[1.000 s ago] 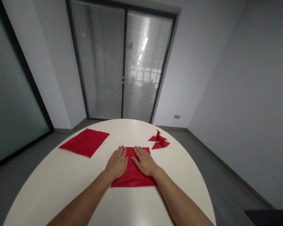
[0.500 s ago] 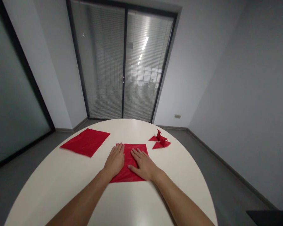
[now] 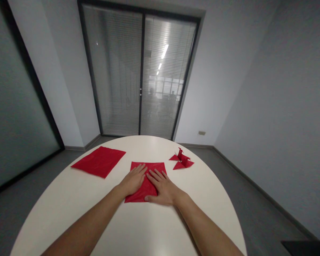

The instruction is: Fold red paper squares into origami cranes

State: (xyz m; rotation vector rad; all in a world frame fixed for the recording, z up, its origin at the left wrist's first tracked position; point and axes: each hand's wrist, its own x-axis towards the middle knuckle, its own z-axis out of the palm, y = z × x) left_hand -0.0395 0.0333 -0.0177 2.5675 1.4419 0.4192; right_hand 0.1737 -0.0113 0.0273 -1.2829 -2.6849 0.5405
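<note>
Left grip [image 3: 135, 179] released: palm down, fingers extended, pressing on the left half of the near red paper sheet [image 3: 149, 188]. Right grip [image 3: 162, 188] same deal: flat, fingers splayed, on the right half, thumb by the near edge. Neither is clenched or pinching anything. Fingertips of the two sit just beside each other around mid-sheet.

The near sheet lies flat on the white surface [image 3: 138, 227]. Everything else relative to it: second red paper sheet [image 3: 100, 161] is to the left and a bit farther out, well apart. Two folded red paper cranes [image 3: 183, 163] stand to the right and beyond, close together, neither under a hand. Blinds-covered glass partition [image 3: 141, 71] is far behind.

Handling, my read: thin, very light, limp, wrinkles visible. Should slide easily under a dragging palm and crease or tear if yanked. Can't tell whether it's one layer or several.

Where to take it: both far corners and the near-left corner are uncovered; pinch there, thumb against index, light force. Near-right corner is hidden under the right grip. Flat palms suit hold-down, not lifting.
</note>
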